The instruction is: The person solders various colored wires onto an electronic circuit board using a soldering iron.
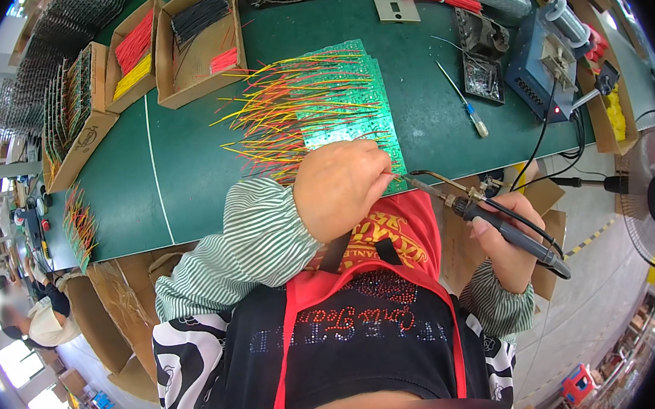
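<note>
My left hand (344,187) is closed in a pinch at the near right edge of a green circuit board panel (348,125). A thin wire seems to be in its fingertips, mostly hidden by the hand. Rows of red and yellow wires (266,128) run leftward off the panel. In my right hand (510,239) is a soldering iron (501,228) with a curved feed tube clamped along it. Its tip points left, close to my left fingertips at the panel edge.
Cardboard boxes of cut wires (197,48) stand back left, beside a box of boards (75,121). A blue soldering feeder (545,68) with a solder spool is at right. A screwdriver (476,117) and black tray (482,74) lie between. Another person (49,318) is far left.
</note>
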The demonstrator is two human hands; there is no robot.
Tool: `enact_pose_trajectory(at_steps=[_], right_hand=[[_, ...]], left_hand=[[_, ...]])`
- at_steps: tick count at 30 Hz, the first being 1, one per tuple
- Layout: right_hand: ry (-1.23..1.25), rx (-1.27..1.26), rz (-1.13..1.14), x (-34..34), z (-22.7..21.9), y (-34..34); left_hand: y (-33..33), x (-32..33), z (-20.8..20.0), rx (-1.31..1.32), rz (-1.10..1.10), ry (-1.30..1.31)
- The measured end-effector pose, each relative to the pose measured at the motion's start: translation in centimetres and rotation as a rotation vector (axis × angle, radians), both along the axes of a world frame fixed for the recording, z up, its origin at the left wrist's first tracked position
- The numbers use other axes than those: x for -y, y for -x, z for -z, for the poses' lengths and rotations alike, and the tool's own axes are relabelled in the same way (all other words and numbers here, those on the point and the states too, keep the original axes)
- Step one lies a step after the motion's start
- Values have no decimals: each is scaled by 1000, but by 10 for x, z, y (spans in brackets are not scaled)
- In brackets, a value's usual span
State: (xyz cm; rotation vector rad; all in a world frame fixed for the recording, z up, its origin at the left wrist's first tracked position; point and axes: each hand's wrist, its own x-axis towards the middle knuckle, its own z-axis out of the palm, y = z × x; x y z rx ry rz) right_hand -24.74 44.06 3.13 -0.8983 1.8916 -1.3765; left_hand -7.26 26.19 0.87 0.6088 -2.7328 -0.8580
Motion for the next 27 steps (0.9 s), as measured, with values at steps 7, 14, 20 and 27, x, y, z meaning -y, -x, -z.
enact_pose_trajectory(at_steps=[7, 14, 20, 27], right_hand=[[-10, -12, -8, 5, 7, 0], [-16, -41, -31, 9, 3, 4], [-13, 12, 19, 9, -2, 6], [110, 30, 35, 4, -3, 12]], left_hand=[[5, 0, 0, 12, -18, -5], [9, 3, 1, -1, -22, 19], [7, 5, -1, 9, -32, 24], [1, -2, 4, -49, -19, 57]])
